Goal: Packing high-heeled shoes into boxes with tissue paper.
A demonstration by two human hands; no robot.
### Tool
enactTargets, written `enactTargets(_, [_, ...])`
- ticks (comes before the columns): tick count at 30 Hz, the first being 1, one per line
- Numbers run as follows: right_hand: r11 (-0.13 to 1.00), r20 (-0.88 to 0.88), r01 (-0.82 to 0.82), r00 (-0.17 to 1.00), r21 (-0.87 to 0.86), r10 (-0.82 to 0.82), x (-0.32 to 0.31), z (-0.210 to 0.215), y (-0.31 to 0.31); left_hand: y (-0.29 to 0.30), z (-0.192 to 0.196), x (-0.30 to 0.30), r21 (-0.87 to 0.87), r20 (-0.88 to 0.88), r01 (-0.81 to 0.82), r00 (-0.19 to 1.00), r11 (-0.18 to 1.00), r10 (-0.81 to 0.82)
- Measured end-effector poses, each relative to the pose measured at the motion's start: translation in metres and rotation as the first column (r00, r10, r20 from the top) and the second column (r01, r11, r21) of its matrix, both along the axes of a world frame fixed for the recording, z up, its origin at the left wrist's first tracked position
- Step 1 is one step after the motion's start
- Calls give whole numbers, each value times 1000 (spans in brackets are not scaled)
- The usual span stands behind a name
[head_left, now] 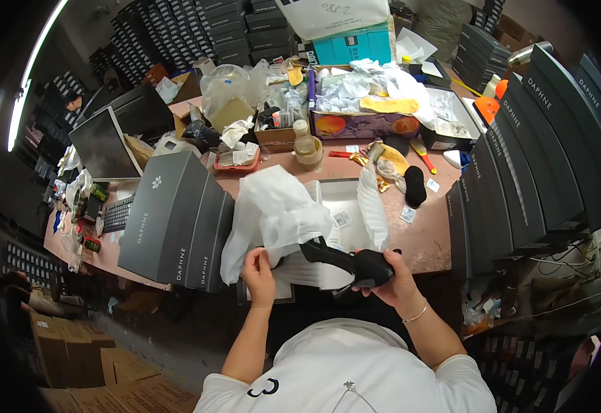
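At the table's front edge, a black shoe (373, 269) is gripped by my right hand (399, 283), thumb on top and fingers beneath. To its left, my left hand (259, 277) pinches the lower edge of a crumpled white sheet of wrapping paper (273, 206), which bulges up and partly covers the shoe's far end. Behind the shoe lies an open shoebox (338, 193) with a white inside and small printed tags. White pleated paper (371, 206) stands along the box's right side. My hands and the paper hide part of the shoe.
Dark grey shoeboxes stand upright at left (170, 213) and in a taller row at right (521, 151). Behind are a glass jar (307, 146), a red tray (237, 162), a paper-filled carton (362, 124), a yellow-red brush (424, 155) and a black oval object (415, 186).
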State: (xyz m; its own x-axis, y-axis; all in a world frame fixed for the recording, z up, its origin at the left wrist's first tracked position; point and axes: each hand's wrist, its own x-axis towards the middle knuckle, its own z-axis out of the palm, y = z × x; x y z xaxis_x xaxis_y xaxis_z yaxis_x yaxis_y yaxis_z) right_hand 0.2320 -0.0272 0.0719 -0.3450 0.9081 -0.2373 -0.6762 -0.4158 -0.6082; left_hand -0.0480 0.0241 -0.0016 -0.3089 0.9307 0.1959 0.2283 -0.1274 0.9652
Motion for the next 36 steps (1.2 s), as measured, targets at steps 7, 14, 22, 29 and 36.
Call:
enactTargets(7, [990,135,-137,981,-17,138,-3,-5,-12,3,61,8,110,-761,482,603,869,-238])
enactTargets(14, [986,216,-100,974,135,69,40,20,-31,75,78,19,108,-295,325,913,939,-282])
enactTargets(22, [991,-209,83,972,-108,-104,-53,20,-20,-2,104,55,239,-78,263,965,935,-251])
enactTargets(29, [980,5,44,999,192,-46,-74,-19,18,4,98,-2,278,10,91,995,956,-98])
enactTargets(36, [638,585,-114,545,761,-601,-103,-76,32,-39,95,68,451,-412,481,860,752,-302])
